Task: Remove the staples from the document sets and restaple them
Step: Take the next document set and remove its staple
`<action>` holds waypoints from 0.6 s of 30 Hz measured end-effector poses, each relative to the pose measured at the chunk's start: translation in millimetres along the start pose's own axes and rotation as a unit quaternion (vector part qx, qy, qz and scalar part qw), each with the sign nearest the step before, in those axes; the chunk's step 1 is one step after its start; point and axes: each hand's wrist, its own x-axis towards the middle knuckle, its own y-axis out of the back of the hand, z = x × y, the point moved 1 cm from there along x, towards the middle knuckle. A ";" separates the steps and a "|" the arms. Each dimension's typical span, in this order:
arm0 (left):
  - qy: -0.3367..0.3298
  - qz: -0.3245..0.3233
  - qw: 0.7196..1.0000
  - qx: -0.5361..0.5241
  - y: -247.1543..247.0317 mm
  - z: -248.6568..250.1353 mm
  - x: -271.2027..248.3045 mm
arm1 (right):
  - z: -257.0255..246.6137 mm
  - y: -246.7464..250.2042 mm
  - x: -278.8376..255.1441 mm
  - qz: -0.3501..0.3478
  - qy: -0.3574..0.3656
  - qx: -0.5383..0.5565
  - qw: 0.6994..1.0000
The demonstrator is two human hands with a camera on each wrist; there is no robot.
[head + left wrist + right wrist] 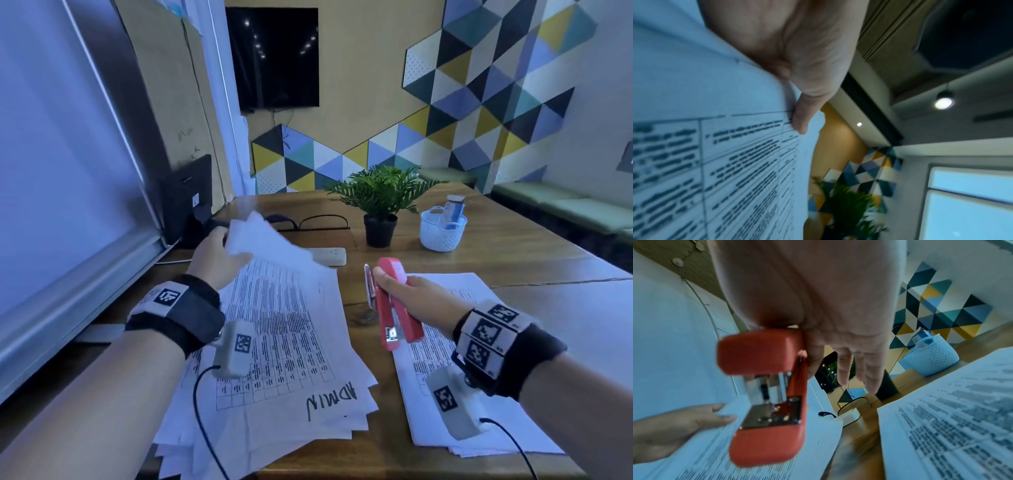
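Document set (281, 329): light, floppy sheets; my left hand (214, 255) pinches its far corner, lifted.
Stapler (394, 301): rigid; my right hand (416, 301) wraps it.

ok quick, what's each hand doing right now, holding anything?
Left hand: closed, gripping the lifted far corner of the paper stack.
Right hand: closed, holding the red stapler above the table.

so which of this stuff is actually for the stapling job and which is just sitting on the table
For the job:
- red stapler, held in the right hand
- printed paper stack marked ADMIN, its far sheets lifted by the left hand
- second printed paper stack

Lying about:
- green potted plant
- white plastic basket
- white power strip
- black-framed glasses
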 end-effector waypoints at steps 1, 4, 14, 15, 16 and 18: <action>-0.033 0.009 0.998 -0.050 6.4 7.7 -4.5 | -2.2 -3.2 0.8 0.003 0.009 0.019 1.000; -0.111 -0.005 0.975 -0.193 26.7 32.3 -18.8 | -4.6 -10.5 3.8 -0.027 0.037 0.116 0.992; -0.162 -0.044 0.883 -0.438 49.1 109.1 -52.2 | 1.9 29.8 -6.6 -0.059 0.130 0.324 0.935; -0.143 -0.051 0.884 -0.442 44.7 107.3 -48.6 | 4.0 36.8 -9.6 -0.054 0.122 0.338 0.932; -0.116 -0.051 0.889 -0.440 39.5 104.1 -43.8 | 7.6 44.6 -11.3 -0.047 0.110 0.345 0.931; -0.066 -0.047 0.909 -0.408 25.9 94.2 -33.9 | 16.7 58.7 -13.8 -0.027 0.083 0.337 0.937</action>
